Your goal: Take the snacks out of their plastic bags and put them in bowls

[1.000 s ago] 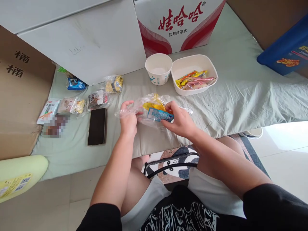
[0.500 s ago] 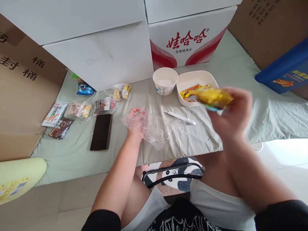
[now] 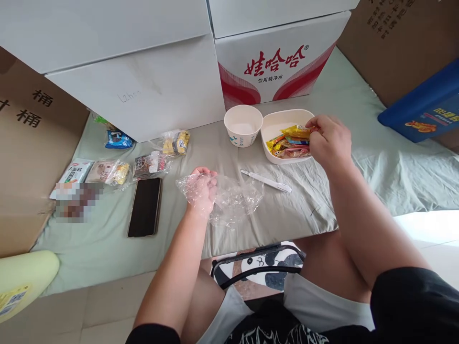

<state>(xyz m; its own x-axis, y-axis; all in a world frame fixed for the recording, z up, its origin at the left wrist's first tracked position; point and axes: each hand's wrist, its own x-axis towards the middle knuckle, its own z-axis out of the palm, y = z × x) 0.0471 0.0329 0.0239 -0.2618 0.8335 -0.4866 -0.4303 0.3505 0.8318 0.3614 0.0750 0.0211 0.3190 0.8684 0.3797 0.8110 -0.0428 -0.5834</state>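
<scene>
My left hand [image 3: 201, 190] grips a crumpled clear plastic bag [image 3: 233, 198] that lies on the green sheet. My right hand [image 3: 332, 141] reaches over the white rectangular bowl [image 3: 279, 119] and pinches a yellow snack packet [image 3: 296, 131] at its right side. The bowl holds several other coloured snack packets [image 3: 287, 148]. A white pen-like tool [image 3: 267, 180] lies between my two hands.
A round white paper cup [image 3: 243, 125] stands left of the bowl. A black phone [image 3: 145, 206] and several bagged snacks [image 3: 148, 163] lie at left. White cartons [image 3: 143, 91], a red-and-white carton [image 3: 276, 62], brown cardboard boxes and a blue box [image 3: 426, 107] ring the surface.
My right hand took the yellow packet out of the clear bag, lifted it, then moved it to the white bowl. My left hand stayed on the emptied bag.
</scene>
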